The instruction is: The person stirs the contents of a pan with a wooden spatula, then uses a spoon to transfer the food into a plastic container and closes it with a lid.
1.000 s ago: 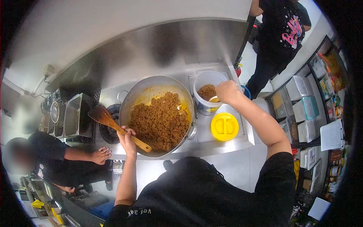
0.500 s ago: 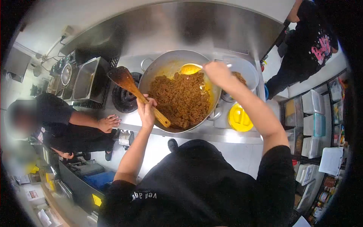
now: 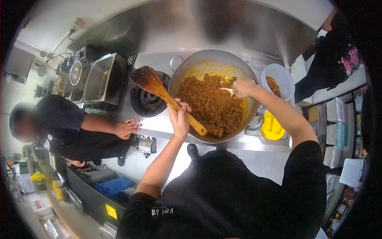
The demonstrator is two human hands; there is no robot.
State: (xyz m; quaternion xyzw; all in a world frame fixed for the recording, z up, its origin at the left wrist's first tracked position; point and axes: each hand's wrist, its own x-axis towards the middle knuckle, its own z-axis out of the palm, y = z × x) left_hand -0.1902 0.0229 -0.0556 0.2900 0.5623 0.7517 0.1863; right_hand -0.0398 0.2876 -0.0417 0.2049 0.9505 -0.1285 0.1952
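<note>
My left hand (image 3: 180, 118) is wrapped round the handle of a wooden spatula (image 3: 157, 85), its dark, stained blade raised outside the pot's left rim. The handle end passes over the near-left part of a large metal pot (image 3: 223, 55). Inside the pot lies a heap of brown, crumbly minced food (image 3: 209, 109) with yellow oil at the edges. Above the food's right side, my right hand (image 3: 243, 87) is closed on a spoon (image 3: 227, 90). Only a short pale part of the spoon shows; the rest is hidden or blurred.
A translucent tub (image 3: 289, 76) with brown food and a yellow lid (image 3: 273, 125) are right of the pot. A black burner (image 3: 148, 101) and a steel fryer (image 3: 104, 77) are to the left. One person's hand (image 3: 128, 128) rests on the counter edge; another person (image 3: 324, 59) stands far right.
My right hand has brought the spoon from the pot's far rim nearer, over the food; its yellow-filled bowl no longer shows. The view has shifted, and my left hand still holds the spatula.
</note>
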